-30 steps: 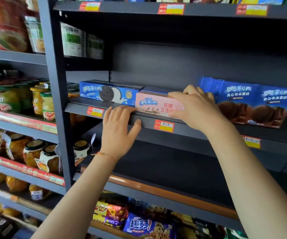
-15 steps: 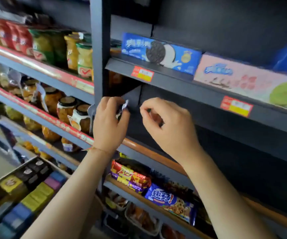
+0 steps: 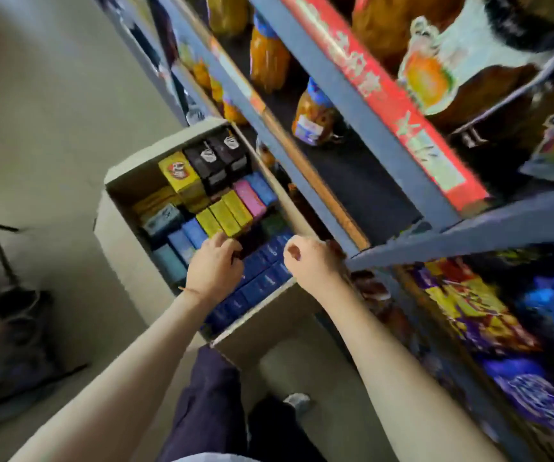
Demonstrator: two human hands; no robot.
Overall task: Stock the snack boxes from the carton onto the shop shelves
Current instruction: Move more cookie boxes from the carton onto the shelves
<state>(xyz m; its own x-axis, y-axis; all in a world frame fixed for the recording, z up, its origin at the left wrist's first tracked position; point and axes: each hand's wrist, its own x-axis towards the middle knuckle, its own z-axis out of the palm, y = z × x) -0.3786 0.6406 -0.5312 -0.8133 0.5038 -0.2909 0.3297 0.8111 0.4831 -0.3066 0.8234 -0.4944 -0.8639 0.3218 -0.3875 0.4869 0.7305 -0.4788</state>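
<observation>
Snack boxes (image 3: 225, 208) stand packed on end in the open carton (image 3: 125, 248) at frame centre, beside the shelves (image 3: 342, 105); left hand (image 3: 214, 268) fingers curl onto one, seemingly to lift it, right hand (image 3: 312, 261) loosely fisted, empty

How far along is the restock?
Done: nothing shelved shows in this view. In hand: left hand reaches into the carton, fingers at the yellow boxes; right hand curled, holding nothing. Left: the carton is still packed with boxes, including dark blue boxes.
</observation>
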